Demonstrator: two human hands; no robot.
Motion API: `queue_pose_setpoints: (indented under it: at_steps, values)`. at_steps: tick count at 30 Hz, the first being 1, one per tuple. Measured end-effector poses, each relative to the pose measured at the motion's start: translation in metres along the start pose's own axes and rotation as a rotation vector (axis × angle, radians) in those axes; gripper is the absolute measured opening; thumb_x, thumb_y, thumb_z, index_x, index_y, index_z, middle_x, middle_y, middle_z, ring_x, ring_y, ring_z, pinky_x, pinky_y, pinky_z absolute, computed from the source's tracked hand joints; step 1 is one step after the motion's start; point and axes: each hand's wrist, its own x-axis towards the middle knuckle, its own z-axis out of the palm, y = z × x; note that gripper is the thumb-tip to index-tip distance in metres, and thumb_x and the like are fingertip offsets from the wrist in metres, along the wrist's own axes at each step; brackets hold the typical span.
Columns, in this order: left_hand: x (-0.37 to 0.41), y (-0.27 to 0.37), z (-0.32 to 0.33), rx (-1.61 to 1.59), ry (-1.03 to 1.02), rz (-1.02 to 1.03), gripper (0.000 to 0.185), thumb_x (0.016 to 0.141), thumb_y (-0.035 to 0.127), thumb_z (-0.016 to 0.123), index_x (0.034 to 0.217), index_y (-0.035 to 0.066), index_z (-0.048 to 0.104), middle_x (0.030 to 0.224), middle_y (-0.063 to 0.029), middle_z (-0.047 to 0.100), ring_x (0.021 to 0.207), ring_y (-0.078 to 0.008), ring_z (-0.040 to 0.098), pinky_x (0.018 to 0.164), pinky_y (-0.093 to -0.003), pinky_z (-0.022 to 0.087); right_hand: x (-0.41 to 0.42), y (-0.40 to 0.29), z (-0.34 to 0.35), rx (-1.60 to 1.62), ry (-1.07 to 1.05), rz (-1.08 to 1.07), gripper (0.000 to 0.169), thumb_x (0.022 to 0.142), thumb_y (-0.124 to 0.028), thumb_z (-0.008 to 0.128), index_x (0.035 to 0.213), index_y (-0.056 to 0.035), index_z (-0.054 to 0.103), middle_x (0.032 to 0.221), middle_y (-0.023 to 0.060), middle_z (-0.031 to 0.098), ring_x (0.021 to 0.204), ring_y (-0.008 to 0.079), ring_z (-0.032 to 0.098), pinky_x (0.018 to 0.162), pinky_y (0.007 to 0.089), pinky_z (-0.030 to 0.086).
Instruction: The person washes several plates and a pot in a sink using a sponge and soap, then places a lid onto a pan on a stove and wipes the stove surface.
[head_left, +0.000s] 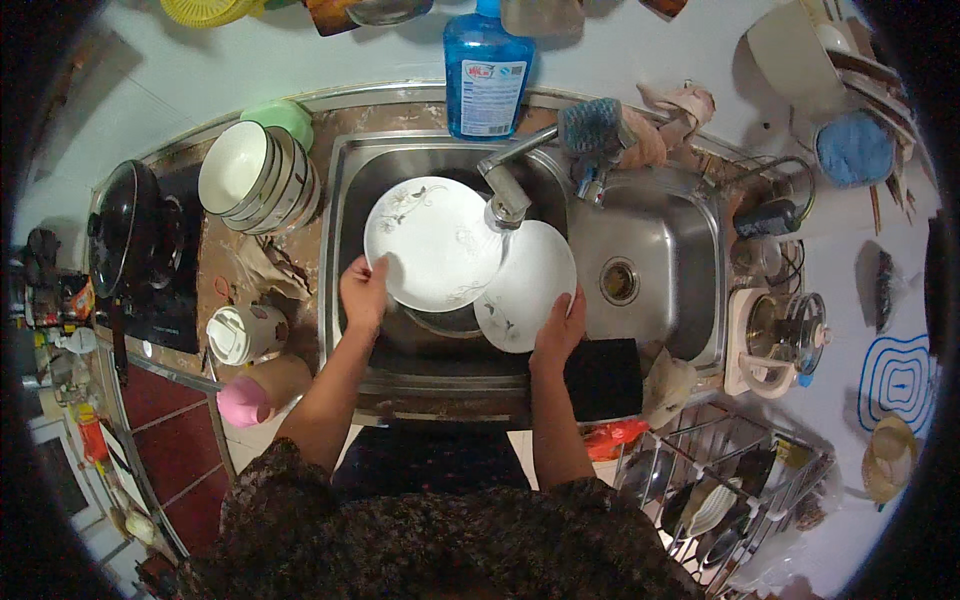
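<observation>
My left hand (365, 294) grips the lower left rim of a white plate with a floral pattern (431, 247), thumb on top. In my right hand (561, 326) is the right rim of a second floral white plate (525, 289), whose upper left part lies behind or under the first. Both plates are over the left basin of a stainless steel sink (420, 367). Above the place where they overlap is the faucet spout (508, 199); water seems to run from it onto the plates. A round object shows partly beneath them in the basin.
Stacked bowls (236, 169), a lidded container (251, 334) and a pink-ended cylinder (244, 401) stand left of the sink. Behind it is a blue detergent bottle (487, 97). Cloths (592, 127) hang over the faucet's base. Right are the second basin (637, 255) and a glass kettle (780, 337).
</observation>
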Motion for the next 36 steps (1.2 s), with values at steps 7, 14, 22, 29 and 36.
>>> queue_pose_setpoints:
  at_steps: [7, 14, 22, 29, 36]
  values:
    - [-0.012, -0.049, 0.048, 0.147, 0.079, -0.236, 0.03, 0.079, 0.012, 0.069, 0.101, 0.003, 0.051, 0.088, -0.0075, 0.061, 0.068, -0.0135, 0.057, 0.054, -0.0273, 0.046, -0.003, -0.019, -0.021, 0.044, 0.044, 0.028, 0.039, 0.096, -0.017, 0.042, 0.129, 0.0053, 0.042, 0.125, 0.0192, 0.049, 0.112, 0.0264, 0.05, 0.095, 0.0344, 0.039]
    - [-0.024, -0.048, 0.056, -0.214, -0.152, -0.639, 0.035, 0.083, 0.008, 0.059, 0.114, -0.003, 0.046, 0.095, -0.0115, 0.061, 0.067, -0.0184, 0.06, 0.053, -0.0278, 0.046, -0.006, -0.018, -0.024, 0.056, 0.039, -0.011, 0.039, 0.097, -0.017, 0.042, 0.129, 0.0049, 0.042, 0.124, 0.0182, 0.049, 0.112, 0.0256, 0.05, 0.095, 0.0341, 0.039]
    - [-0.026, -0.06, 0.068, -0.725, -0.257, -1.063, 0.026, 0.094, 0.007, 0.038, 0.117, -0.004, 0.045, 0.093, -0.0123, 0.061, 0.071, -0.0158, 0.062, 0.052, -0.0239, 0.042, -0.009, -0.012, -0.022, 0.036, 0.02, -0.048, 0.039, 0.097, -0.018, 0.042, 0.129, 0.0042, 0.042, 0.124, 0.0169, 0.049, 0.111, 0.0239, 0.05, 0.095, 0.0333, 0.039]
    - [-0.031, -0.055, 0.095, -1.078, -0.356, -1.213, 0.027, 0.096, 0.011, 0.031, 0.112, 0.002, 0.05, 0.086, -0.0033, 0.062, 0.059, -0.0064, 0.057, 0.056, -0.0246, 0.041, -0.01, -0.011, -0.022, 0.05, 0.021, 0.021, 0.038, 0.096, -0.016, 0.042, 0.128, 0.0041, 0.043, 0.124, 0.017, 0.05, 0.11, 0.0254, 0.051, 0.094, 0.0344, 0.039]
    - [-0.023, -0.051, 0.109, -1.292, -0.421, -1.38, 0.026, 0.097, 0.014, 0.031, 0.114, 0.004, 0.048, 0.09, -0.0054, 0.064, 0.061, -0.0084, 0.058, 0.06, -0.0277, 0.041, -0.006, -0.011, -0.028, -0.005, 0.057, -0.04, 0.038, 0.096, -0.018, 0.043, 0.128, 0.0039, 0.043, 0.124, 0.0171, 0.05, 0.11, 0.0253, 0.051, 0.095, 0.0354, 0.039]
